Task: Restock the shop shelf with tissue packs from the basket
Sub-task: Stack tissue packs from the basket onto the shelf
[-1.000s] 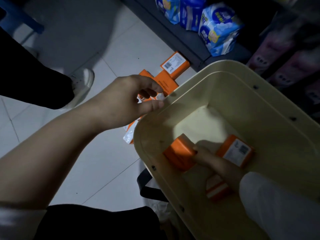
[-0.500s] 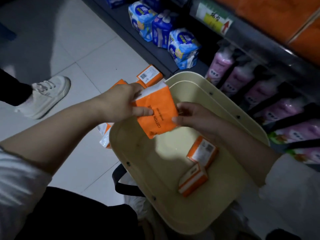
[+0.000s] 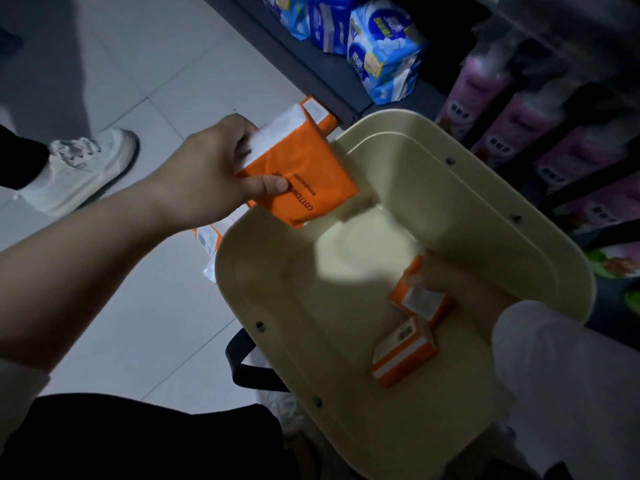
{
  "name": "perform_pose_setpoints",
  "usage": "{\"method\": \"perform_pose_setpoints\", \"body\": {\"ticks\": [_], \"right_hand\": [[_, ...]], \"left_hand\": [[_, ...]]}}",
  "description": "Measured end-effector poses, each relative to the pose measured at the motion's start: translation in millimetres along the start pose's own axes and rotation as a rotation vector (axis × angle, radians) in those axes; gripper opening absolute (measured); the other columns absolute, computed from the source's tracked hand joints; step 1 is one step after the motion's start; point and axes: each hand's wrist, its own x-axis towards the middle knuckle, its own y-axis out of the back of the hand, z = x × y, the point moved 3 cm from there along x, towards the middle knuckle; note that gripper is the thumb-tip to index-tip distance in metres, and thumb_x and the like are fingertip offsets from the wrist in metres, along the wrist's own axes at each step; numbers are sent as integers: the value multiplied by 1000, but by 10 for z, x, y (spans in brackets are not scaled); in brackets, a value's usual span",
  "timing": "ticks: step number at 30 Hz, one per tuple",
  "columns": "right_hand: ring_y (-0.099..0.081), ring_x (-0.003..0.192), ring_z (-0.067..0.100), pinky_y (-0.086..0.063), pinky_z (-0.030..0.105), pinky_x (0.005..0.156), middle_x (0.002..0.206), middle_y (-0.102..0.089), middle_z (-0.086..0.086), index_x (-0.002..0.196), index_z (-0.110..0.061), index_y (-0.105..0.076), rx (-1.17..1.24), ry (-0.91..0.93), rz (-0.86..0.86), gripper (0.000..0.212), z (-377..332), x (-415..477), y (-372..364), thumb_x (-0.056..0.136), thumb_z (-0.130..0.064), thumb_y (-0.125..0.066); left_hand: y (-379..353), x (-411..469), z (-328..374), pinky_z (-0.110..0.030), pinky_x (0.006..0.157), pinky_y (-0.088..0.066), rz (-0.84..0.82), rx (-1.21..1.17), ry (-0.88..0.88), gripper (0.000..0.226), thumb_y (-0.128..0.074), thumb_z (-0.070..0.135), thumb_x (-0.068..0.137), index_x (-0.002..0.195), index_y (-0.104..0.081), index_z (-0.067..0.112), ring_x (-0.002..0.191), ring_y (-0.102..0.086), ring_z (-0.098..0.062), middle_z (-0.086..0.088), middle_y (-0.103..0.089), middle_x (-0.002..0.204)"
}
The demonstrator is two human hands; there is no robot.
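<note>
Since the earlier frame the right hand (image 3: 450, 282) has left the held pack (image 3: 304, 174) and gone down into the basket (image 3: 540, 237). The left hand (image 3: 207, 174) alone now carries that pack.

1. Left hand: thumb pressed on the orange top face, fingers curled under the white end. The held pack is tilted, above the basket's far-left rim and clear of it.
2. Right hand: low inside the basket at its right side, touching the upper pack (image 3: 420, 301). The hand is dim and blurred, so it cannot be told whether the fingers close round the pack. A white sleeve (image 3: 561, 375) covers the forearm.
3. Basket: cream plastic, with a black handle (image 3: 242, 362) hanging at its near-left side. Two packs lie on its bottom: the upper pack and, just beside it toward the camera, the lower pack (image 3: 403, 355).
4. Floor (image 3: 138, 81): pale tiles. One floor pack (image 3: 318, 112) shows behind the held pack, and more packs (image 3: 207, 237) lie under the left wrist, beside the basket.
5. Shelf (image 3: 298, 60): dark bottom board at the top of the view, carrying blue packs (image 3: 381, 53). Pink packs (image 3: 512, 123) stand to their right.
6. A white shoe (image 3: 83, 168) stands on the floor at left, well apart from the basket.
</note>
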Motion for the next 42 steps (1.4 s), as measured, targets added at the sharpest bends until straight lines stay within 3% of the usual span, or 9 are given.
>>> {"method": "perform_pose_setpoints", "body": {"ticks": [9,13,15,19,22,26,31,38,42], "right_hand": [[-59,110,32,-48,41,94,119,-61,18,115,1,-60,-90,39,-118,40,31,-2,-112,84,-23,-67],[-59,67,19,-44,24,58,62,-64,-7,67,-13,-62,-103,138,-201,32,-16,-97,-197,62,-43,-70],[-53,58,15,-37,21,52,48,-54,-10,62,-14,-50,-90,134,-184,33,29,-106,-298,62,-41,-70],[-60,94,24,-49,31,70,100,-60,6,106,-12,-45,-127,108,-151,45,18,-195,-423,73,-21,-74],[-60,96,25,-46,29,76,109,-63,9,104,-13,-58,-248,180,-209,36,-95,-220,-368,75,-26,-73],[-51,84,18,-35,25,62,83,-51,2,67,-21,-43,-87,287,-112,34,-337,-396,-19,76,-28,-76],[-57,84,17,-42,26,64,99,-67,15,98,2,-63,310,316,20,27,-499,-779,505,80,-15,-72],[-49,74,14,-35,24,61,79,-56,9,84,-1,-56,301,462,293,28,-554,-1694,1194,78,-20,-75],[-44,65,10,-31,17,53,67,-46,-5,76,-12,-53,302,492,552,27,-497,-2378,1602,75,-24,-77]], "left_hand": [[-45,3,-37,-6,51,-36,-59,-24,-7,47,-72,40,72,103,-42,22,69,-49,-1,19,-47,81],[-27,-14,-25,-4,49,-36,-51,-36,0,47,-72,39,72,104,-42,23,68,-49,0,20,-46,81],[-8,-22,-27,-3,48,-36,-40,-43,-2,46,-72,39,72,103,-43,22,67,-48,0,20,-46,80],[5,-19,-28,-2,48,-35,-21,-31,-24,45,-72,40,73,102,-42,22,66,-48,0,20,-45,78],[-1,-10,-33,-2,49,-35,-17,-21,-29,46,-73,40,73,102,-42,22,66,-47,-1,19,-45,78],[54,-16,25,-10,51,-32,13,-19,-19,46,-72,41,74,102,-41,21,67,-46,-2,17,-45,79],[232,-113,226,-21,51,-34,138,-93,33,45,-69,42,80,102,-38,17,68,-46,-3,6,-47,82],[432,-407,599,-22,54,-33,327,-323,88,37,-64,39,85,103,-43,14,70,-48,-10,2,-50,81],[427,-551,747,-43,70,-58,291,-642,145,47,-62,44,74,104,-52,11,84,-66,-25,-10,-64,97]]}}
